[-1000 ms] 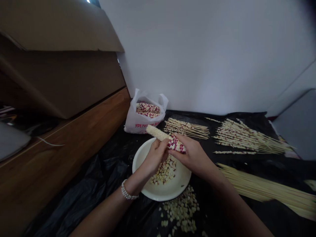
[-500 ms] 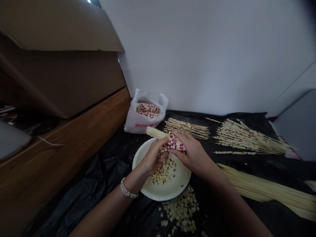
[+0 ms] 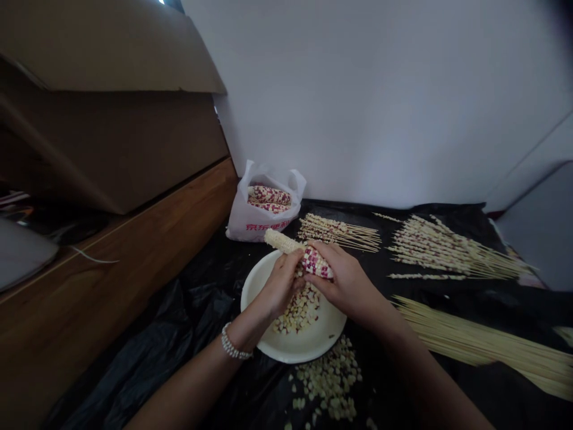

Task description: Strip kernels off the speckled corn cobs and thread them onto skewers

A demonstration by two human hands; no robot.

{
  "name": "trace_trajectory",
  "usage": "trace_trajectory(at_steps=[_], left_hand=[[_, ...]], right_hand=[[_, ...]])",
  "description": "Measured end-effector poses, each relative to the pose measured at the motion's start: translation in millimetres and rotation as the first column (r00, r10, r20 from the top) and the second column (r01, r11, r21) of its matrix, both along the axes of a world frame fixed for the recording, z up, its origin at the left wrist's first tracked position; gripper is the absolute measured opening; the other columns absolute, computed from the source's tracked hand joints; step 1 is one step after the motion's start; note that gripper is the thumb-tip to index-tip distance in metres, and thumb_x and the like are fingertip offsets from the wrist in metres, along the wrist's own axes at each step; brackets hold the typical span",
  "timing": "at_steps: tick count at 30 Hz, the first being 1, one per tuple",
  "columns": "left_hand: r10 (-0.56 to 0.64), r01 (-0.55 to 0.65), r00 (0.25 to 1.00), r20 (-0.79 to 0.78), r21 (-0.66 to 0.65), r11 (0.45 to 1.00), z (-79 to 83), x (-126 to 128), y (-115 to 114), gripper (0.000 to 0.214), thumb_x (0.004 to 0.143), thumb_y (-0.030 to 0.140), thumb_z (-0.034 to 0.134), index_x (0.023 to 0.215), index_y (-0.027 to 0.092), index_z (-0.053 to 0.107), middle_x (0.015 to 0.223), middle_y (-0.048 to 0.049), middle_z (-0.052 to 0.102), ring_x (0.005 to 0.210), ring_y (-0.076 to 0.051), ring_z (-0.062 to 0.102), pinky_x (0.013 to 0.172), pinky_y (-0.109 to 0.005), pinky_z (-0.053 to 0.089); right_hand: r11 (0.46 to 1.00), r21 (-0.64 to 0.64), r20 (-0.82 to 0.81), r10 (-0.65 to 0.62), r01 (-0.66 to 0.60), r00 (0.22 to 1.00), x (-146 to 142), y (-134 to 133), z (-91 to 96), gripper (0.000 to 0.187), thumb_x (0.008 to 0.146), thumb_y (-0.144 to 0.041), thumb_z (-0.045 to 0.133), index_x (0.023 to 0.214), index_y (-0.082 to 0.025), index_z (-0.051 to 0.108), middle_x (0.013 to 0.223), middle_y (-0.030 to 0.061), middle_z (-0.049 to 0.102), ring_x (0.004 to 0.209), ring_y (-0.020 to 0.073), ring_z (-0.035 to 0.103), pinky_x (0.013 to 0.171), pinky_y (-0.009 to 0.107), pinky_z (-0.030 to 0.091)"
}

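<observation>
Cob (image 3: 317, 263), one: held aslant in both my hands above the far part of the bowl (image 3: 329, 325); the end toward my right is set with white and purple kernels, the other end is stripped pale and points away toward the bag (image 3: 246, 214).
Right grip (image 3: 344, 273): clamped around the kernelled end, thumb along the near side, fingers over the top.
Left grip (image 3: 283, 283): closed on the cob's middle, thumb against it where the kernels stop (my lower fingers are curled and partly hidden).
Bracelet (image 3: 233, 345), pale beads, double strand: on my left wrist.
Bowl, cream, round: loose kernels (image 3: 298, 313) heaped in its middle, under my left hand.
Spilled kernels (image 3: 332, 377), many: on the black sheet (image 3: 192, 325), just beside the bowl's near rim.
Bag, white plastic, red lettering: upright beyond the bowl, whole cobs (image 3: 269, 196) showing at its mouth.
Loaded skewers, two lots: a small pile (image 3: 335, 232) right of the bag, a larger pile (image 3: 439, 248) farther right.
Bare sticks (image 3: 483, 343), one bundle: on the sheet, to the right of my right forearm.
Cardboard box (image 3: 134, 131), one: at left, above a wooden board (image 3: 179, 224).
</observation>
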State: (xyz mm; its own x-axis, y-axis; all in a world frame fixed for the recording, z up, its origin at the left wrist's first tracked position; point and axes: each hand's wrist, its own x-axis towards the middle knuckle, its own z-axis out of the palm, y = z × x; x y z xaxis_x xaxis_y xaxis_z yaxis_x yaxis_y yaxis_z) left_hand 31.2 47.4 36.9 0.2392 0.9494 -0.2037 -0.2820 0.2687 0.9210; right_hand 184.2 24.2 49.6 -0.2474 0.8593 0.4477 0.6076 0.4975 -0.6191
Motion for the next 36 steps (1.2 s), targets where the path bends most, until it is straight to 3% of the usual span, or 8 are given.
trace_trajectory(at_steps=[5,8,11,15,22,27,30,36], left_hand=[[-0.162,0.162,0.981,0.109,0.010,0.987,6.9,-3,1,0.022,0.067,0.029,0.064,0.064,0.020,0.044,0.051,0.0086,0.033,0.043,-0.004,0.020,0.041,-0.019,0.013],[-0.180,0.182,0.972,0.151,0.000,0.983,8.8,-4,1,0.022,0.068,0.029,0.066,0.066,0.019,0.046,0.051,0.0083,0.036,0.042,-0.004,0.021,0.041,-0.019,0.011],[-0.120,0.122,0.983,0.143,-0.010,0.992,8.9,-1,0,0.032,0.078,0.043,0.070,0.073,0.020,0.048,0.054,0.0083,0.038,0.043,-0.004,0.021,0.041,-0.019,0.012],[-0.041,0.040,0.998,0.045,0.028,0.999,7.4,5,-3,0.044,0.077,0.055,0.075,0.076,0.020,0.049,0.056,0.0094,0.035,0.044,-0.004,0.024,0.042,-0.020,0.015],[0.101,-0.101,0.995,0.003,0.003,0.995,4.8,6,-4,0.042,0.078,0.055,0.072,0.075,0.020,0.051,0.060,0.0065,0.043,0.049,-0.007,0.036,0.046,-0.021,0.026],[0.128,-0.128,0.992,0.022,-0.003,0.992,7.5,7,-6,0.041,0.073,0.052,0.075,0.079,0.018,0.055,0.067,0.0038,0.053,0.055,-0.008,0.045,0.049,-0.020,0.033],[0.074,-0.074,0.997,0.024,0.005,0.997,7.4,7,-6,0.040,0.074,0.051,0.074,0.076,0.019,0.051,0.062,0.0061,0.047,0.050,-0.006,0.039,0.046,-0.019,0.029],[-0.168,0.171,0.984,0.054,-0.044,0.984,7.3,1,-2,0.031,0.080,0.042,0.066,0.071,0.019,0.046,0.056,0.0084,0.036,0.044,-0.003,0.023,0.042,-0.017,0.013]], right_hand=[[0.999,-0.030,-0.042,-0.034,0.033,0.999,3,5,-3.2,0.046,0.083,-0.026,0.071,0.126,-0.015,0.062,0.118,0.0140,0.070,0.108,0.0287,0.067,0.098,0.045,0.053],[0.999,-0.013,-0.044,-0.040,0.039,0.998,5,6,-1.5,0.042,0.083,-0.026,0.070,0.123,-0.017,0.062,0.117,0.0125,0.071,0.108,0.0282,0.067,0.097,0.046,0.052],[0.999,0.005,-0.033,-0.036,0.036,0.999,6,4,0.7,0.043,0.084,-0.024,0.068,0.126,-0.016,0.060,0.121,0.0134,0.069,0.113,0.0284,0.065,0.101,0.047,0.050],[1.000,0.028,-0.008,-0.013,0.013,1.000,2,1,1.3,0.048,0.085,-0.018,0.064,0.132,-0.018,0.056,0.124,0.0137,0.066,0.119,0.0288,0.061,0.106,0.049,0.047],[1.000,-0.010,0.046,0.001,0.000,0.999,-6,-2,1.1,0.046,0.087,-0.017,0.060,0.133,-0.014,0.054,0.123,0.0164,0.063,0.114,0.0291,0.061,0.101,0.048,0.049],[0.990,-0.143,-0.099,-0.018,0.004,0.995,-2,-1,5.7,0.051,0.083,-0.027,0.071,0.131,-0.016,0.056,0.123,0.0135,0.069,0.111,0.0273,0.066,0.099,0.043,0.050],[0.970,-0.244,-0.100,-0.017,-0.008,0.995,1,-1,9.5,0.040,0.085,-0.029,0.070,0.122,-0.018,0.061,0.110,0.0087,0.074,0.095,0.0241,0.070,0.087,0.038,0.053],[0.984,-0.177,0.036,-0.026,0.032,0.999,4,0,10.4,0.029,0.083,-0.023,0.071,0.110,-0.018,0.064,0.100,0.0075,0.074,0.088,0.0244,0.069,0.079,0.036,0.050]])
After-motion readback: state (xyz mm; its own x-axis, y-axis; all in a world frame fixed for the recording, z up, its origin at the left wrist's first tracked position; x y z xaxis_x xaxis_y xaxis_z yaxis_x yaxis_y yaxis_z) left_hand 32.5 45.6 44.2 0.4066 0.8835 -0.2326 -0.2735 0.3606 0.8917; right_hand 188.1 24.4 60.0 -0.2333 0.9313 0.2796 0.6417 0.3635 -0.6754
